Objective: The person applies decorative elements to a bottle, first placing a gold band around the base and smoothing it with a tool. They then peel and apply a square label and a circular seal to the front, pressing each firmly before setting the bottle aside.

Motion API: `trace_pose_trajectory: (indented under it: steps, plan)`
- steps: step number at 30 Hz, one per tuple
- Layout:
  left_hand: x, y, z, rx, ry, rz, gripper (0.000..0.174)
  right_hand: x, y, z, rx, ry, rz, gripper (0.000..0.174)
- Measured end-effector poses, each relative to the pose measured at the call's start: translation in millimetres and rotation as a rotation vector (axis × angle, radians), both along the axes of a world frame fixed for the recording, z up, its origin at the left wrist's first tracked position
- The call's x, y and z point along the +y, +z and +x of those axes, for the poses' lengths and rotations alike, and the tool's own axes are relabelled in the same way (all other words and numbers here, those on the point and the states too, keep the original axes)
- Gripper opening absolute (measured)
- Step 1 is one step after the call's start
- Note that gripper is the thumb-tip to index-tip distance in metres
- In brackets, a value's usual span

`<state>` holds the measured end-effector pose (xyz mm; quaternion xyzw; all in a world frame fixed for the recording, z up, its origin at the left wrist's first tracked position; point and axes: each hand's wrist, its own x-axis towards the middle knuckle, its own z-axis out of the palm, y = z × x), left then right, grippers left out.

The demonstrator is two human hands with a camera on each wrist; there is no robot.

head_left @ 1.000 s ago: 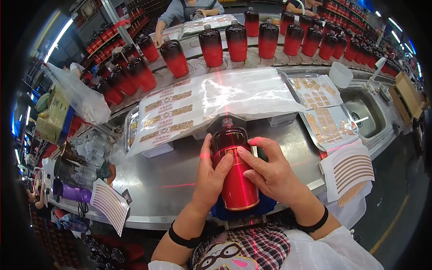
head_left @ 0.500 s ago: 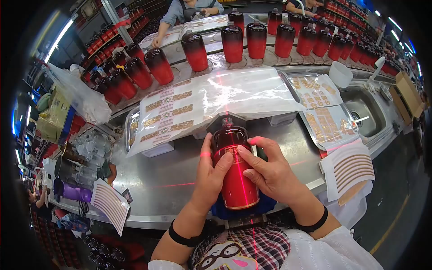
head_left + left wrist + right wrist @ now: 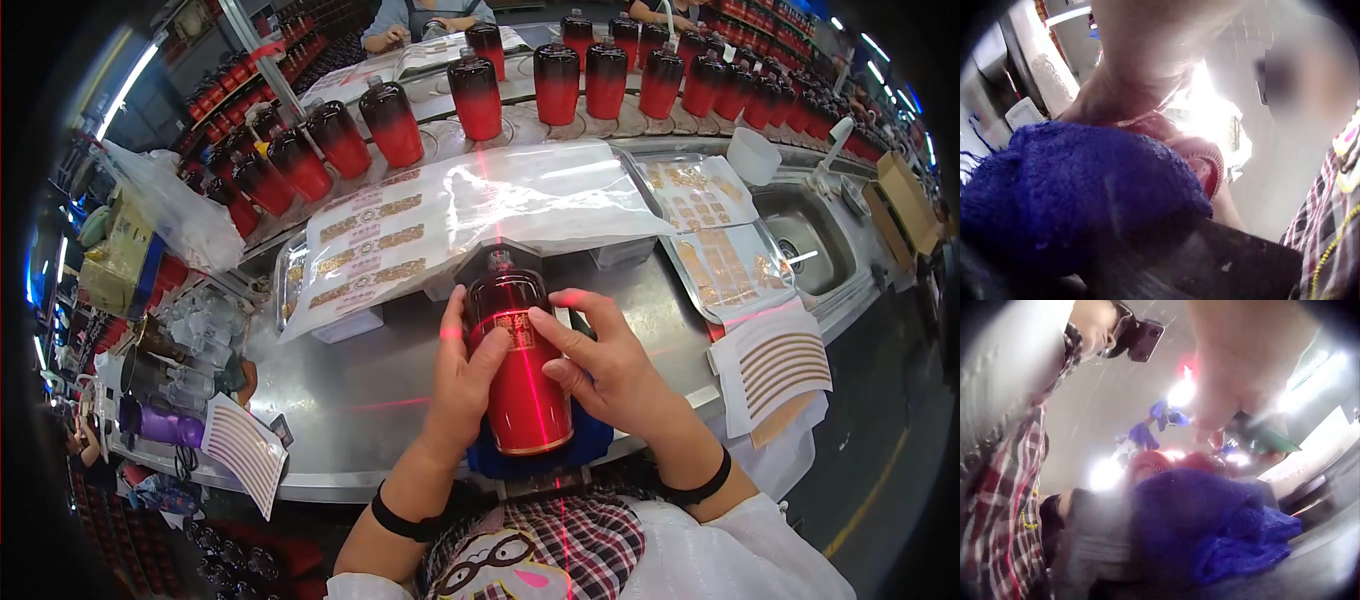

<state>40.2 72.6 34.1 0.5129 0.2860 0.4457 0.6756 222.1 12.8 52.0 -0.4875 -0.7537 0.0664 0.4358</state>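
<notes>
Red-black bottle (image 3: 528, 395), gold characters (image 3: 517, 331), left hand (image 3: 465, 380) round it; right hand (image 3: 612, 362), grip unclear

Lettering too small to read
We see gold characters (image 3: 517, 331) on the red bottle (image 3: 520, 385) and pink print (image 3: 364, 230) on the sheet (image 3: 560, 225).

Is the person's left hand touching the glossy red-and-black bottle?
Touching. The head view shows the left hand with its thumb lying against the bottle's front.
</notes>
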Motion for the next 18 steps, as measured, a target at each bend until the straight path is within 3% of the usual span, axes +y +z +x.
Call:
trace_pose_trajectory:
  steps: [3,18]
  plan:
    - [5.1,3.2,0.0,-0.07,-0.008,-0.079,0.076,0.4,1.1,3.8,0.007,-0.016,-0.007,0.048]
    - [1.4,-0.7,1.8,-0.018,-0.011,-0.009,0.076,1.5,1.8,-0.6,-0.057,0.022,0.031,0.047]
